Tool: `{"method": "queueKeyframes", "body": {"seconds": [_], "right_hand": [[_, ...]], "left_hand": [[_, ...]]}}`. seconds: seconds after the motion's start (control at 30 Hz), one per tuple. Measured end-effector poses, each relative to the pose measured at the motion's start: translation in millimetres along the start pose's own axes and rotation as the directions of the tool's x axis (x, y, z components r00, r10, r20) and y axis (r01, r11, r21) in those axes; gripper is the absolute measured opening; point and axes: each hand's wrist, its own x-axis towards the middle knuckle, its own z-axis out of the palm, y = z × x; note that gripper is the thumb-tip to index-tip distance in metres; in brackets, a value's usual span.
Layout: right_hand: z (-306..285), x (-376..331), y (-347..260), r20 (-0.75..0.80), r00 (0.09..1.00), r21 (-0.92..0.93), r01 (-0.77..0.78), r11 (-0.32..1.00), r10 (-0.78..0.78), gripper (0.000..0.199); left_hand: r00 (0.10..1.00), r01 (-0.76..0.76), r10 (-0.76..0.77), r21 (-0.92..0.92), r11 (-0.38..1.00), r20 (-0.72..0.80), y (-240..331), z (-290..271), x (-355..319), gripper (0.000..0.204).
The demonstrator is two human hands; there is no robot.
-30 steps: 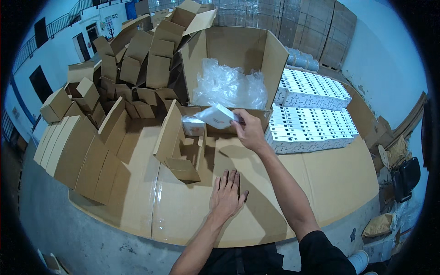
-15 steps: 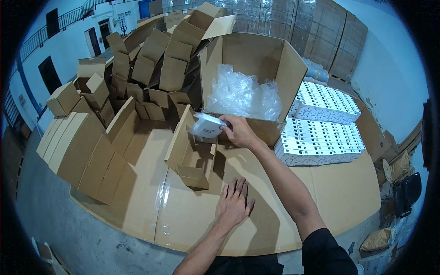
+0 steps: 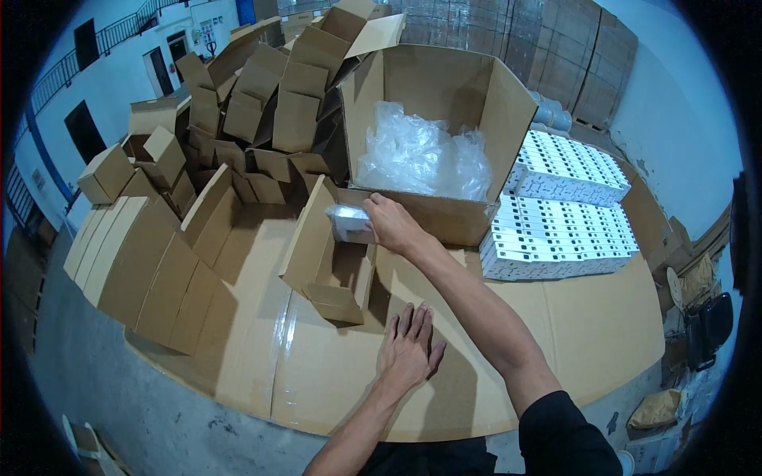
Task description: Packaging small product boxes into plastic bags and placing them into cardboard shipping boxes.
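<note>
My right hand grips the right end of a small white box in clear plastic wrap. That box is partly inside the far end of an open brown carton, whose tall flap stands up on its left side. The near part of the carton's inside is bare cardboard. My left hand lies flat on the cardboard table top, fingers spread, a little to the near right of the carton. It holds nothing.
Behind the carton stands a large open box with crumpled clear plastic bags. Stacked white boxes sit at the right. Folded brown cartons line the left, and a heap of open cartons rises behind them.
My right hand has moved left and slightly up, lowering the wrapped white box into the carton's far end. The left hand stays flat on the table. The view has shifted slightly.
</note>
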Motion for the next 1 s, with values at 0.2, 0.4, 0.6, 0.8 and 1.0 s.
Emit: {"method": "queueKeyframes", "body": {"seconds": [0.2,0.4,0.6,0.8,1.0], "right_hand": [[8.5,-5.0,-1.0,-0.079,0.996,0.007,0.028,1.000,-0.027,0.020],[11.3,0.3,-6.6,-0.090,0.994,-0.075,-0.063,0.995,0.056,0.012],[-3.8,-10.0,-19.8,-0.033,0.991,-0.072,-0.133,0.988,0.131,0.015],[-18.4,-37.1,-19.3,0.234,0.928,0.010,-0.300,0.954,0.289,0.047],[-28.6,-98.5,-5.1,0.131,0.982,0.431,-0.181,0.884,0.137,0.075]], "left_hand": [[0.999,-0.015,0.015,0.005,1.000,-0.034,0.0,5.2,-1.8,0.069],[0.998,-0.027,0.025,-0.021,0.999,-0.065,0.7,-0.4,-1.6,0.066],[0.997,-0.017,0.013,-0.050,0.999,-0.080,-1.8,2.1,0.0,0.064],[0.996,-0.027,0.024,-0.039,0.999,-0.082,-0.1,4.2,-0.4,0.064],[1.000,0.024,-0.024,0.039,0.999,-0.004,0.4,2.2,6.3,0.064]]}}
